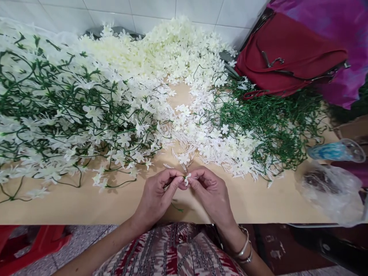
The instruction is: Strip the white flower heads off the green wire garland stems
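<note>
Near the table's front edge, my left hand (163, 191) pinches a thin green stem (177, 209), its lower end hanging below the fingers. My right hand (209, 191) meets it fingertip to fingertip, closed on a small white flower (187, 178) at the stem's tip. Just beyond the hands lie loose white blossoms (184, 157) and thin white strands. A large heap of white flowers on green stems (71, 103) covers the left side. Bare green stems (270, 122) are piled at the right, and cream-white blossoms (172, 46) at the back.
A red bag (293, 53) rests at the back right beside purple plastic (345, 46). A blue and white cup (333, 150) lies at the right, near a clear plastic bag (330, 188) with something dark inside. A red stool (43, 245) stands below the table at left.
</note>
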`<move>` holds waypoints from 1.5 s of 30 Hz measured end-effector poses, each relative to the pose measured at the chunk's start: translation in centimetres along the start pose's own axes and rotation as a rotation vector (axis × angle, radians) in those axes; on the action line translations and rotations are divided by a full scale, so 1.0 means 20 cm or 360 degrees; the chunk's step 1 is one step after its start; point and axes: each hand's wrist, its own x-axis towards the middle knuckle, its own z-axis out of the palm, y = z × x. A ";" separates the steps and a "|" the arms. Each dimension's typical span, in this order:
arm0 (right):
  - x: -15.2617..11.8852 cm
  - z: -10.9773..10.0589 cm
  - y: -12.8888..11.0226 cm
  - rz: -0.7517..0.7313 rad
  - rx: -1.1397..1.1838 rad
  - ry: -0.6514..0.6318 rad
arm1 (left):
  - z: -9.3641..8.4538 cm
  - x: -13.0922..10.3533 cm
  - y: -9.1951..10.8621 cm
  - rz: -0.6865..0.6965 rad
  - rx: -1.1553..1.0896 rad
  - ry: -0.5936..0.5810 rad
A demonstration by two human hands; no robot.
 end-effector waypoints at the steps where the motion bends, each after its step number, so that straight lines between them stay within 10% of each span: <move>1: 0.00 0.00 0.00 0.0009 -0.0019 0.0002 | 0.00 0.00 0.00 0.0009 0.0009 0.0002; 12: 0.03 0.00 -0.04 -0.0043 -0.0020 -0.0027 | 0.02 0.00 0.00 0.0220 0.0237 0.0079; 23: 0.17 0.05 -0.07 -0.0490 -0.1427 0.0180 | 0.02 0.00 -0.02 0.0689 0.0764 0.0446; 36: 0.10 0.05 -0.13 -0.0217 -0.0410 -0.0045 | 0.00 0.10 -0.01 0.0406 0.0410 0.0302; 45: 0.24 0.06 -0.19 -0.0585 -0.1076 -0.0157 | -0.02 0.03 -0.02 0.0234 -0.0088 0.0868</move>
